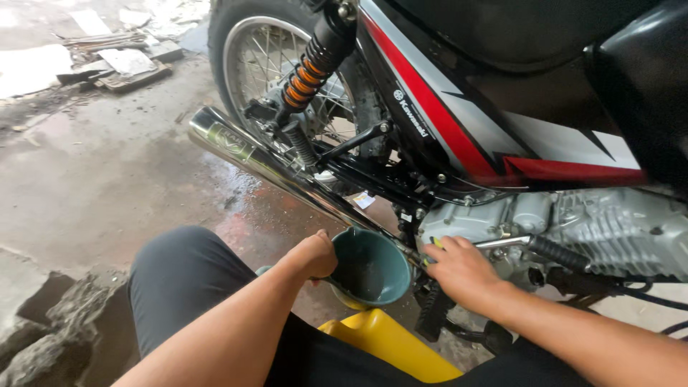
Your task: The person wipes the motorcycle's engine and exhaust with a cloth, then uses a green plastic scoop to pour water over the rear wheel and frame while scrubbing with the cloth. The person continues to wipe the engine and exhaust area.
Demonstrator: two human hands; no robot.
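Holding a teal funnel (373, 269) over the yellow container (390, 344), the left hand (315, 256) is closed on its rim; the right hand (459, 266), closed on a small tool at the engine (573, 226). No oil is seen flowing yet.

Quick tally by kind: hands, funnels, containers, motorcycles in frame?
hands: 2 (left hand gripping the funnel rim, right hand at the engine)
green funnel: 1
yellow container: 1
motorcycle: 1
Total: 5

teal funnel (373, 269) | round, mouth tilted up-right | atop yellow container (390, 344) | beside silver engine (573, 226)
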